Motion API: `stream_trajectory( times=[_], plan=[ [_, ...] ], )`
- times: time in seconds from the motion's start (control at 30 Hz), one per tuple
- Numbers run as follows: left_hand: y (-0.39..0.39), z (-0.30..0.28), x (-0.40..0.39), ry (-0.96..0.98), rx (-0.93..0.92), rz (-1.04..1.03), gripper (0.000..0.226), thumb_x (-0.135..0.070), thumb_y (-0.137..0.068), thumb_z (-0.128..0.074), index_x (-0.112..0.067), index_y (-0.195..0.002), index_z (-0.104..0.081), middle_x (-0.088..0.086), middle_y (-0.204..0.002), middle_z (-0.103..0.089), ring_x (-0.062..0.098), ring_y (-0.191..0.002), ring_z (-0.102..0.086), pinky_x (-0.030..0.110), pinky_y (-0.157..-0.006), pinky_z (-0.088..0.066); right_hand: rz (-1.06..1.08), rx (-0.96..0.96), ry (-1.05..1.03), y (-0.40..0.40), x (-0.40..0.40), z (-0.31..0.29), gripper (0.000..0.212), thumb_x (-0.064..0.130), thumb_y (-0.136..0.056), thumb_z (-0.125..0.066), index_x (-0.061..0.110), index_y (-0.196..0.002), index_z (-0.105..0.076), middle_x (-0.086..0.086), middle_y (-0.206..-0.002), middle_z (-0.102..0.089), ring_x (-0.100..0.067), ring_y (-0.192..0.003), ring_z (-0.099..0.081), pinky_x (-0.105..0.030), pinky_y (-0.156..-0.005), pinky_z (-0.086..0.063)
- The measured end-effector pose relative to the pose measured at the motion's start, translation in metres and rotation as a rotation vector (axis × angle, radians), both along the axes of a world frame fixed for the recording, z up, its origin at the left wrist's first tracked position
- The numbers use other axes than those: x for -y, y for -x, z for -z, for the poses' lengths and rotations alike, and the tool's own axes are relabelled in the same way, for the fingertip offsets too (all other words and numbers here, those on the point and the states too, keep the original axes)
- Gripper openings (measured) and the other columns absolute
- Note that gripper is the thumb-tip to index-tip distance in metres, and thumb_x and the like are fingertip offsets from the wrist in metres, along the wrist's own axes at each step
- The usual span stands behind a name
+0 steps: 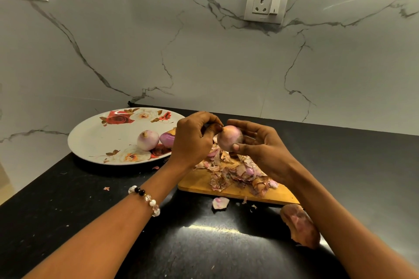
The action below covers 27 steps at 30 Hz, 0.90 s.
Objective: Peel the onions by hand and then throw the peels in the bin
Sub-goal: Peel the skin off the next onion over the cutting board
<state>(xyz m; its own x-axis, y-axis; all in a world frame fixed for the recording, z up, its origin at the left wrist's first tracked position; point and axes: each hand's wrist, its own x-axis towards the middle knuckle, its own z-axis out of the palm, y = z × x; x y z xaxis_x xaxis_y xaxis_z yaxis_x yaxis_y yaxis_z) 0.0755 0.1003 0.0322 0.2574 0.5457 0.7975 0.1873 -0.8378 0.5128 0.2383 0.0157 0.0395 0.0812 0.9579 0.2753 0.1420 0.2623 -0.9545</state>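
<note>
Your right hand (pixel 260 142): fingers curled, cradling onion (pixel 229 137). Your left hand (pixel 195 136): fingertips pinching onion's tip at 9 o'clock. Peels (pixel 235 174): cutting board (pixel 199 182), 6 o'clock.

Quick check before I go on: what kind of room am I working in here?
Most likely a home kitchen. A black stone countertop meets a marble-look backsplash with wall sockets, and a wooden chopping board heaped with onion peels sits beside a floral plate.
</note>
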Motion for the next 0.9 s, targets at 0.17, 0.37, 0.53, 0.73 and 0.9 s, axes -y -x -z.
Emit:
stream_trajectory(
  times=[0.17,0.37,0.53,0.73,0.9],
  plan=[
    [-0.005,0.002,0.0,0.035,-0.139,0.025,0.012,0.005,-0.089,-0.051,-0.006,-0.089,-0.056,0.0,-0.085,-0.054,0.01,-0.072,-0.051,0.014,-0.061,-0.044,-0.006,-0.009,0.005,-0.001,0.0,-0.003,0.054,-0.018,-0.081,-0.063,0.014,-0.124,-0.062,-0.012,-0.124,-0.062,-0.03,-0.112,-0.064,-0.051,-0.09,-0.056],
    [-0.004,0.0,-0.002,0.252,-0.111,0.128,0.017,0.003,-0.095,-0.039,-0.009,-0.091,-0.05,0.007,-0.086,-0.055,0.021,-0.077,-0.053,0.032,-0.067,-0.049,-0.106,-0.141,-0.015,-0.003,0.002,-0.005,0.055,-0.008,-0.074,-0.065,0.007,-0.126,-0.059,-0.017,-0.125,-0.062,-0.032,-0.112,-0.063,-0.039,-0.083,-0.058],
    [-0.001,-0.003,-0.001,0.452,0.018,0.207,0.028,-0.004,-0.101,-0.034,-0.022,-0.09,-0.052,0.008,-0.079,-0.06,0.019,-0.071,-0.061,0.035,-0.068,-0.056,-0.133,-0.268,-0.025,-0.015,0.002,-0.007,0.053,-0.014,-0.08,-0.054,0.002,-0.13,-0.056,-0.02,-0.132,-0.057,-0.037,-0.118,-0.059,-0.039,-0.086,-0.058],
    [-0.001,-0.004,0.0,0.394,0.046,0.163,0.024,0.002,-0.093,-0.05,-0.02,-0.098,-0.058,-0.007,-0.087,-0.063,0.006,-0.079,-0.063,0.023,-0.07,-0.057,-0.171,-0.363,-0.02,-0.018,0.0,-0.006,0.062,0.001,-0.07,-0.071,0.001,-0.129,-0.057,-0.023,-0.134,-0.055,-0.042,-0.121,-0.055,-0.044,-0.091,-0.054],
    [-0.001,-0.003,-0.001,0.338,0.066,0.199,0.021,-0.001,-0.091,-0.057,-0.018,-0.099,-0.068,-0.007,-0.092,-0.069,0.008,-0.084,-0.067,0.025,-0.074,-0.058,-0.15,-0.315,0.011,-0.013,-0.001,-0.005,0.058,0.003,-0.071,-0.069,0.001,-0.128,-0.057,-0.024,-0.133,-0.056,-0.037,-0.113,-0.061,-0.037,-0.083,-0.059]
  ],
)
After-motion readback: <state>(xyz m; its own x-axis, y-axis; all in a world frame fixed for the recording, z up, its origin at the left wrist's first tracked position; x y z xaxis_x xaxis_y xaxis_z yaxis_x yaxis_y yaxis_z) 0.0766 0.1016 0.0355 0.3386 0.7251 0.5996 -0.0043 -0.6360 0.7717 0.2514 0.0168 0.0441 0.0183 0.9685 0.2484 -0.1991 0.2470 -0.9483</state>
